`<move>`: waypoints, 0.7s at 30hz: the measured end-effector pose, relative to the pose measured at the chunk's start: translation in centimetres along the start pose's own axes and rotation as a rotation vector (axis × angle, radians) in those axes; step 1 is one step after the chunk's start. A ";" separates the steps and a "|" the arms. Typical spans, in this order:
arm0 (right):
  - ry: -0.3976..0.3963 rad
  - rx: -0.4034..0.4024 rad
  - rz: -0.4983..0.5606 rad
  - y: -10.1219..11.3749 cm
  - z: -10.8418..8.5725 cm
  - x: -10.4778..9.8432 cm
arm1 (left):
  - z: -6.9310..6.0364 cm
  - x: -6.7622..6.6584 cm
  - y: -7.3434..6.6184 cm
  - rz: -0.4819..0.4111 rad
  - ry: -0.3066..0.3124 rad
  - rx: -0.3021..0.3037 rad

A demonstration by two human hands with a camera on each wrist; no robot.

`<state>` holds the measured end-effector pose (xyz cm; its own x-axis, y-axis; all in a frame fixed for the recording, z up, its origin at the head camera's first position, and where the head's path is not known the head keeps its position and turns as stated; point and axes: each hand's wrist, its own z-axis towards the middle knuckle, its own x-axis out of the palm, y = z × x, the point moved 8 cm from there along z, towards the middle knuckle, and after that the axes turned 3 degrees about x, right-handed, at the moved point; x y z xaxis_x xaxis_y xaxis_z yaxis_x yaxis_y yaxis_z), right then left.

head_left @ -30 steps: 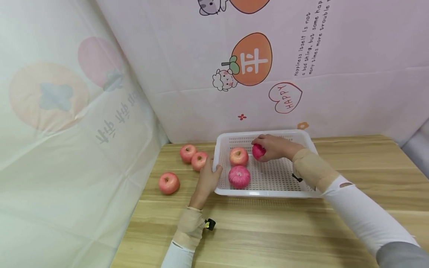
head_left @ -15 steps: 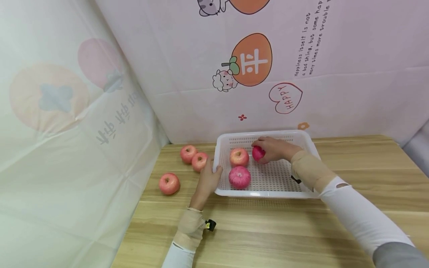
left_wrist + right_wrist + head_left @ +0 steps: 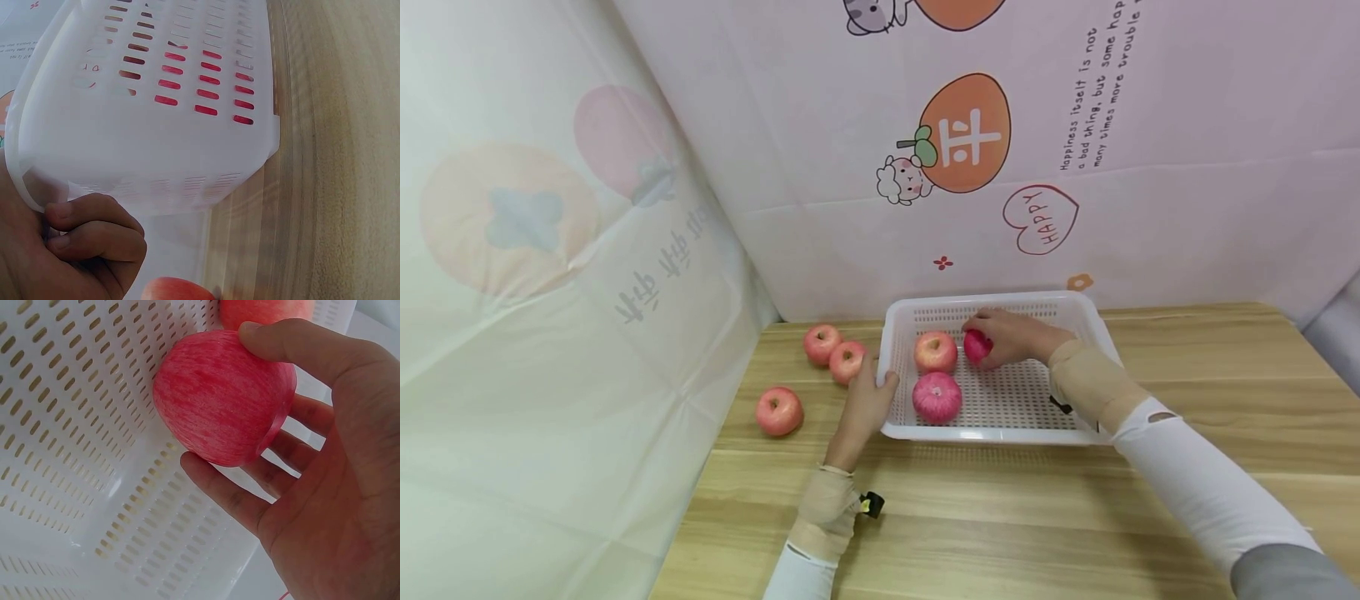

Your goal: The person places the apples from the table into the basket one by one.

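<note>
1. A wood-grain tabletop (image 3: 985,508) spreads across the foreground, its far right corner rounded.
2. Behind it rises a pale pink printed cloth (image 3: 820,125).
3. A cartoon sheep (image 3: 904,180) leans against an orange cartoon persimmon (image 3: 966,133) bearing a white Chinese character.
4. Sideways English lettering (image 3: 1091,108), opening "Happiness itself is not", runs above a red heart outline (image 3: 1041,220) reading "HAPPY."
5. A gray cartoon cat (image 3: 874,15) is cropped at the top edge.
6. A small red flower (image 3: 943,262) and an orange flower (image 3: 1079,282) sit low on the cloth.
7. At left, a whitish curtain (image 3: 512,375) shows faded fruit prints (image 3: 621,137).
</note>
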<state>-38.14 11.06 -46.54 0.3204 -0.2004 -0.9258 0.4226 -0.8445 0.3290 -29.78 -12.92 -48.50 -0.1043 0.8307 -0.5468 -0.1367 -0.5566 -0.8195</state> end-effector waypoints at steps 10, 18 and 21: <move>0.001 -0.019 0.012 0.2 0.0 0.2 | -0.1 0.0 -0.2 -0.007 0.004 -0.002; 0.010 -0.007 0.026 0.1 0.0 0.4 | 0.0 0.1 -0.1 -0.003 0.004 -0.011; 0.008 -0.010 0.022 0.1 0.1 0.4 | 0.1 0.1 0.0 -0.001 0.000 -0.008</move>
<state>-38.06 10.87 -46.86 0.3364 -0.2151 -0.9168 0.4242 -0.8346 0.3514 -29.84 -12.85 -48.49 -0.1041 0.8314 -0.5458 -0.1287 -0.5554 -0.8216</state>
